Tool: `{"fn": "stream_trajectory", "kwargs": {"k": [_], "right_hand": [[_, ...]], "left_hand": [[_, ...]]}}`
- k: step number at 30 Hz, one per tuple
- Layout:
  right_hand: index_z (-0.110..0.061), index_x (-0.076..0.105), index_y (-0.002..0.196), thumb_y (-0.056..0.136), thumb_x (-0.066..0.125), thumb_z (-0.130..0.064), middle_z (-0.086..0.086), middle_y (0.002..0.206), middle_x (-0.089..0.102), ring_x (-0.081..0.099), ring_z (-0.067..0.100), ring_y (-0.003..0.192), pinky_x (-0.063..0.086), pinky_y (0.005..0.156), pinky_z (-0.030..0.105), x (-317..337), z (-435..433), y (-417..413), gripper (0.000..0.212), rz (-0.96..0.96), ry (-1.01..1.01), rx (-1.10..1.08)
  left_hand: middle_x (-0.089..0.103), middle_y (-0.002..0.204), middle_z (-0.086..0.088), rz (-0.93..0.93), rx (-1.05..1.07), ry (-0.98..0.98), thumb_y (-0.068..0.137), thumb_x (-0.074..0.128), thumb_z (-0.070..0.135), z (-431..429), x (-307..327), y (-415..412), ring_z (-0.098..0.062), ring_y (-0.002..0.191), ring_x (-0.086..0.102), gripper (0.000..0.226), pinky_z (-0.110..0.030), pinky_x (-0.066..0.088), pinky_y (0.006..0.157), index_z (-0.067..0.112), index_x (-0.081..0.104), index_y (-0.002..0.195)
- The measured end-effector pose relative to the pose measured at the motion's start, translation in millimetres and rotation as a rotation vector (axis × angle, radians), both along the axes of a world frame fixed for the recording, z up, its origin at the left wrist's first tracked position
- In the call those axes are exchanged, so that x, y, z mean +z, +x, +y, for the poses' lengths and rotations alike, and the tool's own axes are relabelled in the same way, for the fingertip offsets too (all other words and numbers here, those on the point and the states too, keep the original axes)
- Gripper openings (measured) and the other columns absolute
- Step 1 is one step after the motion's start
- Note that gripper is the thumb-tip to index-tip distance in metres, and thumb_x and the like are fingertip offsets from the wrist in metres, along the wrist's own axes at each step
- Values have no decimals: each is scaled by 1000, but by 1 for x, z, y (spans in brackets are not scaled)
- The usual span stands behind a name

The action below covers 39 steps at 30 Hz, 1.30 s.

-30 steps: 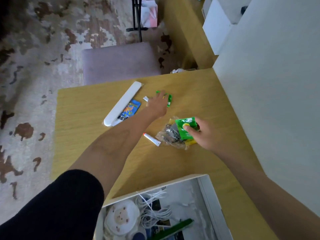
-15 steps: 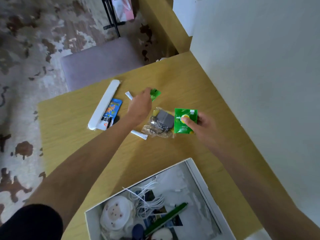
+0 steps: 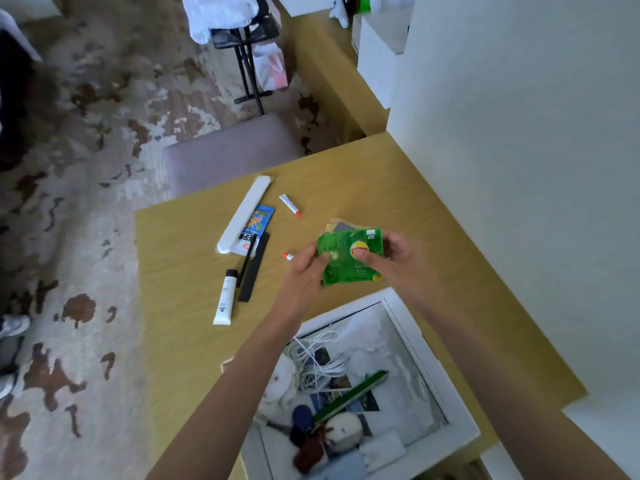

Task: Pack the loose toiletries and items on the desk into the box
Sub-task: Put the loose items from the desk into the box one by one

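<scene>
Your forearms cover part of the white box (image 3: pixel 401 303), so its left wall and much of the near left corner stay hidden, and its bottom edge is cut off by the frame. Behind the green sachets (image 3: pixel 349 256) a clear bag (image 3: pixel 337 226) shows only as a sliver; what it contains cannot be made out. One small tube (image 3: pixel 288 256) peeks out beside your left wrist, red cap only.

You hold two green sachets, overlapping, above the worktop (image 3: pixel 180 271) just beyond the box's far rim. Your left hand (image 3: pixel 306 263) pinches the left one with thumb on top; your right hand (image 3: pixel 391 252) pinches the right one, thumb pressed on its yellow logo. Both are glossy and crinkled, with small print too blurred to read.

Loose on the worktop you have: one long white case (image 3: pixel 244 213), one blue printed sachet (image 3: pixel 258 223) just beside it, one black comb (image 3: pixel 254 268), one slim black stick (image 3: pixel 246 259) touching the comb, one white tube with a dark cap (image 3: pixel 225 297), and a second small white tube with a red cap (image 3: pixel 289 204) lying apart.

Inside the box lie a coiled white cable (image 3: pixel 318 362), a green pen-like stick (image 3: pixel 349 396), printed cards and soft round items that are hard to identify.
</scene>
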State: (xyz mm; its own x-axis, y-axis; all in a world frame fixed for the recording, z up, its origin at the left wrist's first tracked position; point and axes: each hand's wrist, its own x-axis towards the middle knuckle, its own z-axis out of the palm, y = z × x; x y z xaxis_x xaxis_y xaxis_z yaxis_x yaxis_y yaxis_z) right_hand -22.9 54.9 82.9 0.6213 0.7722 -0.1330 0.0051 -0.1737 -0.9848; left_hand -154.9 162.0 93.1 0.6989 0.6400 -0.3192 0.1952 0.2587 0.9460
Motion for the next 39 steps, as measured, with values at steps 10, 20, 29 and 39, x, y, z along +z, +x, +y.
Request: {"fn": "stream_trajectory", "kwargs": {"k": [10,20,29,39], "right_hand": [[-29,58,99,69,80,-44,2,88,64,63,29,77,56,66,41,12,-11,-70,40,-291,-103,-35],[-25,64,106,87,63,-45,-7,91,68,64,15,78,53,71,32,16,-31,-109,28,-360,-200,83],[-26,60,104,93,59,-16,-2,93,62,54,15,71,44,61,13,13,-77,-73,15,-540,-423,459],[-26,59,105,92,57,-22,1,105,63,55,21,100,46,86,37,0,-97,-47,13,-945,-896,881]], "left_hand": [[62,114,-24,-125,-7,26,94,48,-5,-33,19,-75,-27,102,61,32,-43,50,94,-8,48,126],[63,108,-25,-109,6,121,90,49,-12,-50,-2,-118,-36,102,63,31,-48,53,90,7,52,115],[58,117,-13,73,-264,292,90,49,-2,-98,-43,-100,-26,110,57,36,-40,50,91,9,44,124],[59,128,-5,329,-644,742,92,52,18,-115,-72,-83,-23,111,56,37,-36,48,92,16,48,129]]}}
